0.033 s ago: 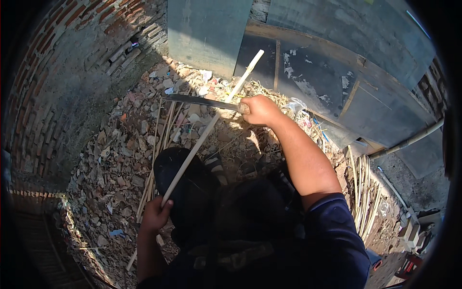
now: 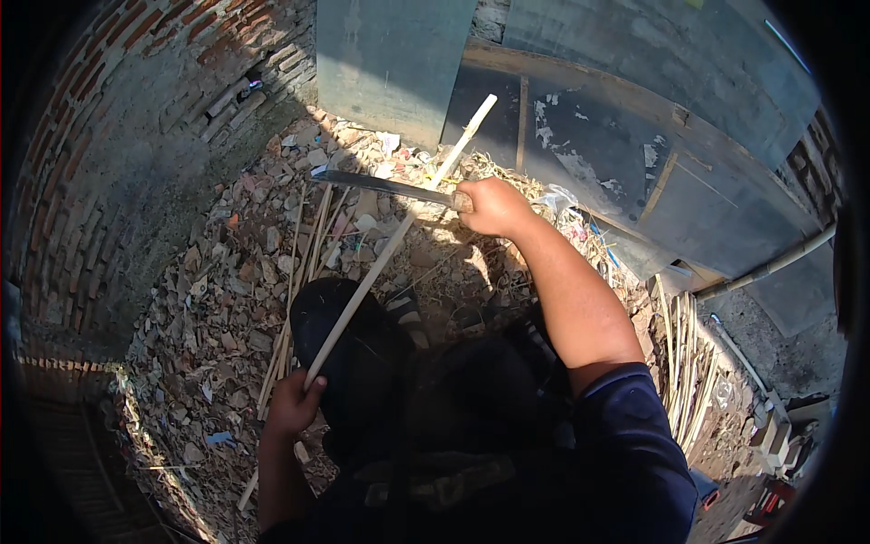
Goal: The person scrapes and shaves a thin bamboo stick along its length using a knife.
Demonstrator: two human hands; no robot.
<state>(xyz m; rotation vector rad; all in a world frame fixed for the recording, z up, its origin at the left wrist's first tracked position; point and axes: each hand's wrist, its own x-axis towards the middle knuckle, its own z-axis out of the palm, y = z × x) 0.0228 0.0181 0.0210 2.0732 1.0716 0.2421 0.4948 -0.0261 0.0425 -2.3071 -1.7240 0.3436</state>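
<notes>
The left hand (image 2: pixel 294 405) grips a bamboo strip (image 2: pixel 367 283); the right hand (image 2: pixel 494 207) clenches a machete (image 2: pixel 390 187), blade crossing the strip. Slats (image 2: pixel 686 372) lie toward the rubble ground's (image 2: pixel 217 299) right edge.

This looks like a rough outdoor yard: direct sunlight and hard-edged shadow fall across ground covered in rubble (image 2: pixel 217 308), broken stones and brick mixed with litter, among it a clear plastic scrap (image 2: pixel 559 196). A weathered brick wall (image 2: pixel 82 199), its plaster partly gone, closes the left side. Blue-grey sheet panels (image 2: pixel 390 63) and scuffed dark boards (image 2: pixel 580 136) with a narrow batten (image 2: pixel 522 122) bound the far side. Pale bamboo-like strips (image 2: pixel 684 381) lie bunched at the right.
</notes>
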